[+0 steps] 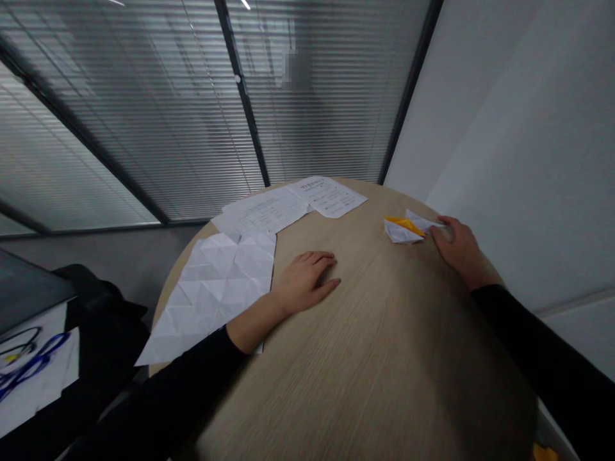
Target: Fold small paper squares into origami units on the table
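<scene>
My left hand rests on the wooden table, palm down, its fingers stretched out and the thumb apart, holding nothing. Under my left forearm and beside that hand lies a large white sheet of paper covered in triangular creases. At the table's far right, my right hand pinches the pointed end of a white folded paper boat between thumb and fingers. Touching or overlapping it on the left is an orange-and-white folded paper piece, also boat-shaped; whether the two are joined I cannot tell.
Printed sheets lie along the far edge of the round table. Glass panels with blinds stand behind it, a white wall to the right. At lower left, a blue cord lies on papers beside a black item.
</scene>
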The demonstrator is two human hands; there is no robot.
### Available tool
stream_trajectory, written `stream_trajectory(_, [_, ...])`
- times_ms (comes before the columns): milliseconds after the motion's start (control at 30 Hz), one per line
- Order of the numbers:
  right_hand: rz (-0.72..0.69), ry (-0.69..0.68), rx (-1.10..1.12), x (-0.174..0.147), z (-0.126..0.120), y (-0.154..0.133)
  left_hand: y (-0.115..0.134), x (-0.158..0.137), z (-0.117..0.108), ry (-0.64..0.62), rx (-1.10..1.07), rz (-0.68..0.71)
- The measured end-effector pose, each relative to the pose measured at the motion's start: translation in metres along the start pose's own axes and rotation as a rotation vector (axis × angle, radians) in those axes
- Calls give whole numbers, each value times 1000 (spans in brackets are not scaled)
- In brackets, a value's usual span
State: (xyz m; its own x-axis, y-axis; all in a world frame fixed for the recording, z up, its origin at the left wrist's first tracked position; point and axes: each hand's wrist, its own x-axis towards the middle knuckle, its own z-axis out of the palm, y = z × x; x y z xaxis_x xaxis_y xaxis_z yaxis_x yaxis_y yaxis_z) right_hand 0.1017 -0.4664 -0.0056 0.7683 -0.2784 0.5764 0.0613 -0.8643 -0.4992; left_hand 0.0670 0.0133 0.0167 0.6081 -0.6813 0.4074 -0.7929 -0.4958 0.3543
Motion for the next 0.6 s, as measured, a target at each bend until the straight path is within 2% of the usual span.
stream_trajectory(67, [-118,87,20,-10,-5,-15,1,0,0,-9,10,-7])
stream_trajectory(133, [-262,32,83,-27,-6,-36,2,0,-1,-11,16,-11])
stream_trajectory(167, [-327,-40,123,-38,-5,-48,3,1,-2,-13,18,-11])
stream_trajectory(267, [-510,-528,168,-73,5,-82,6,1,-14,-57,51,-11])
stream_trajectory(300, [-553,-643,143,-83,8,-91,8,0,-20,-88,72,-14])
stream_trajectory(433, [-568,-695,61,-101,15,-104,8,-14,-56,-227,219,-92])
stream_trajectory(600, [-586,-689,34,-98,15,-98,-5,-66,-107,-276,371,-250])
